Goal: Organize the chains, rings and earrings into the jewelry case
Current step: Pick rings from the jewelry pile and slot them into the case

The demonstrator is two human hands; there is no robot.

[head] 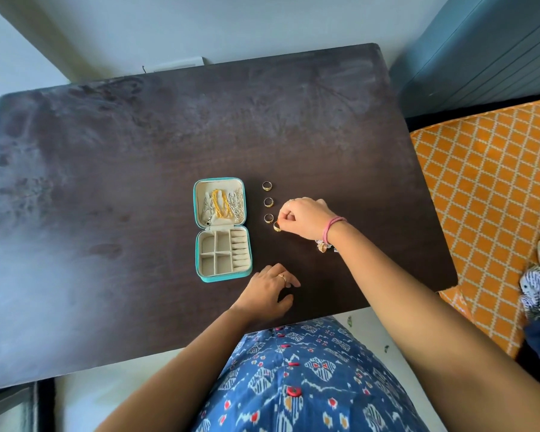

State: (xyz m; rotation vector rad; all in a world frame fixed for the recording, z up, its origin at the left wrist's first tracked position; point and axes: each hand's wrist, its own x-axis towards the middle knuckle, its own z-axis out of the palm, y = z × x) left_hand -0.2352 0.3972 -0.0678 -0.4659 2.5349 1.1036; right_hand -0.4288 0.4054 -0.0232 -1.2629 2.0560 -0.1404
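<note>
The right hand (304, 218) pinched a gold ring (276, 226) at its fingertips, three more rings (268, 202) lined just beyond; the teal jewelry case (222, 229) lay open past them. Left hand (270, 288) rested loosely spread. Ring step: next needs seating it in a roll slot

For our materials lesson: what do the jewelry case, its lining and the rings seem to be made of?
Jewelry case: teal shell, smooth, probably faux leather.
Lining: beige, matte, looks like velvety fabric.
Rings: shiny gold-toned metal; the right hand pinches one.
</note>
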